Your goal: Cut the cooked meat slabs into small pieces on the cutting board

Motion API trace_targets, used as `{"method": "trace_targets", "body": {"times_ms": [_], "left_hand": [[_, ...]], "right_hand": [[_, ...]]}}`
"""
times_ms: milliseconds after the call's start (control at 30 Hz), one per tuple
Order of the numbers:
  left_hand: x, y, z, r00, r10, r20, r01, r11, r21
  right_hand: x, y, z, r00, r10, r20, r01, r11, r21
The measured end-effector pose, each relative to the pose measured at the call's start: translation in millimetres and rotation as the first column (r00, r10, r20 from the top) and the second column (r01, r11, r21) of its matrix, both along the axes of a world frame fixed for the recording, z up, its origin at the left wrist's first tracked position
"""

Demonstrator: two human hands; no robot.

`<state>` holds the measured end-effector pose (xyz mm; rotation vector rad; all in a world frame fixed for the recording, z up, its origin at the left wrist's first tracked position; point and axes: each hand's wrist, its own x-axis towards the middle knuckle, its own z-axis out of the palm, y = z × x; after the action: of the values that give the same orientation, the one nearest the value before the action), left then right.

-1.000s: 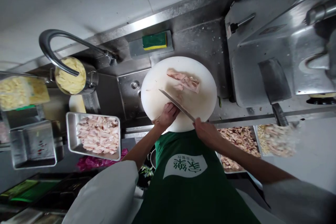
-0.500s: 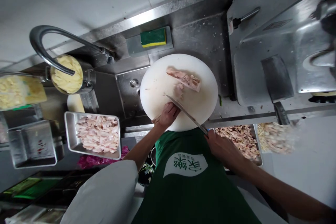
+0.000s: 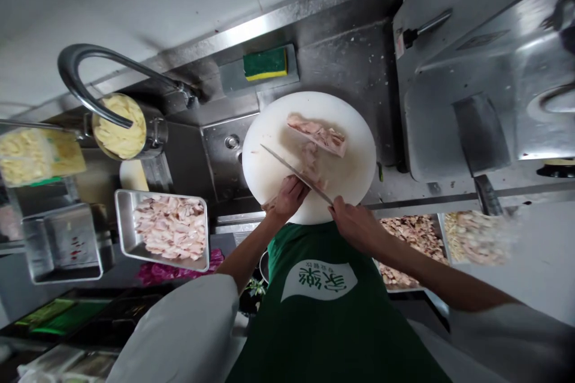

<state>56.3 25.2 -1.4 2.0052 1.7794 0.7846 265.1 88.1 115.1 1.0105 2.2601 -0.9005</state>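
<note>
A round white cutting board (image 3: 269,173) lies in front of me on the steel counter. My right hand (image 3: 357,226) is closed round the handle of a long knife (image 3: 294,172), whose blade lies across the near part of the board. Beside the blade, my left hand (image 3: 287,197) presses with curled fingers on a piece of raw meat (image 3: 314,178) at the board's near edge. A stack of raw meat slices (image 3: 320,133) rests on the far side of the board.
A steel tray of cut meat (image 3: 169,227) sits at the left, an empty steel pan (image 3: 63,242) beyond it. A pot of yellow strips (image 3: 120,127) stands under the faucet (image 3: 94,60). A slicing machine (image 3: 485,72) fills the right. Trays of chopped food (image 3: 413,239) lie below the counter.
My right hand drew the knife back toward me half a second ago, then pushed it forward again across the board. The left hand stayed on the meat.
</note>
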Motion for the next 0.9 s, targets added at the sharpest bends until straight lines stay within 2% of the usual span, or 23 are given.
{"method": "trace_targets", "body": {"times_ms": [100, 200, 300, 400, 500, 567, 667, 800, 900], "left_hand": [[1.0, 0.6, -0.4, 1.0, -0.001, 0.013, 0.002, 1.0, -0.018], [1.6, 2.3, 0.8, 1.0, -0.015, 0.027, 0.015, 1.0, -0.025], [0.6, 2.7, 4.5, 1.0, -0.006, 0.019, 0.006, 1.0, -0.007], [-2.5, -0.2, 10.2, 0.998, -0.034, 0.055, 0.036, 0.999, -0.026], [-4.9, -5.1, 12.9, 0.995, -0.036, 0.091, 0.04, 0.998, -0.046], [-4.6, -7.6, 11.1, 0.997, -0.008, 0.079, 0.011, 0.999, -0.034], [-2.1, -8.4, 6.9, 0.999, 0.018, 0.04, -0.017, 0.999, -0.033], [-0.7, -6.2, 7.4, 1.0, 0.007, -0.014, -0.007, 1.0, -0.013], [-1.1, -4.5, 10.5, 1.0, -0.011, -0.008, 0.011, 1.0, -0.005]], "right_hand": [[41.4, -25.0, 22.4, 0.991, -0.035, 0.126, 0.054, 0.988, -0.146], [49.7, -34.0, 22.7, 0.977, -0.056, 0.207, 0.105, 0.966, -0.237], [13.2, -20.1, -4.3, 0.993, -0.023, 0.118, 0.043, 0.985, -0.169], [-37.6, 11.7, -36.7, 0.998, 0.004, -0.055, -0.005, 1.0, -0.013], [-57.8, 39.7, -48.2, 0.994, -0.002, -0.112, 0.004, 1.0, 0.012], [-48.2, 43.2, -40.9, 0.993, -0.026, -0.111, 0.029, 0.999, 0.024], [-16.5, 22.2, -15.2, 0.999, -0.041, -0.026, 0.041, 0.999, 0.023], [18.4, -17.7, 17.0, 0.996, -0.022, 0.087, 0.032, 0.994, -0.107], [28.1, -30.6, 24.5, 0.99, -0.042, 0.138, 0.066, 0.983, -0.173]]}}
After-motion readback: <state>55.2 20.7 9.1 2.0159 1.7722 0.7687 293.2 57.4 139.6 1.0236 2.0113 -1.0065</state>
